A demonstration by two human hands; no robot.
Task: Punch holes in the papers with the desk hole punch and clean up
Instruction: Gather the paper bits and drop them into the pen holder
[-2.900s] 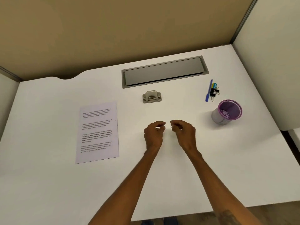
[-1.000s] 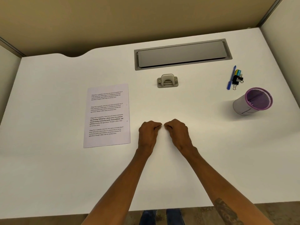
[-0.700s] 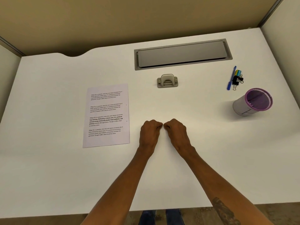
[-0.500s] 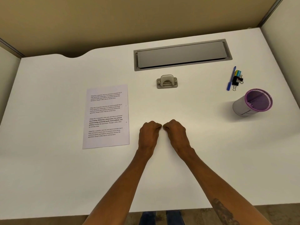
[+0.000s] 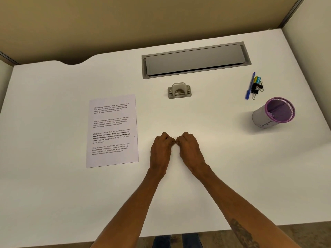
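A printed sheet of paper point(image 5: 112, 130) lies flat on the white desk point(image 5: 53, 194), left of centre. The grey desk hole punch point(image 5: 179, 90) stands farther back in the middle, apart from the paper. My left hand point(image 5: 161, 151) and my right hand point(image 5: 190, 149) rest side by side on the desk in front of the punch, just right of the paper. Both have their fingers curled in, fingertips almost touching each other. I see nothing held in either hand.
A purple mesh cup point(image 5: 275, 113) stands at the right. Behind it lie a blue pen point(image 5: 250, 86), black binder clips point(image 5: 257, 88) and a small yellow-green item. A grey cable tray lid point(image 5: 196, 59) is set into the desk at the back. Partition walls enclose the desk.
Over the last second the hands stay together with fingers curled. Earlier the fingers were looser and the view shifted left, so everything now sits farther right in the frame.
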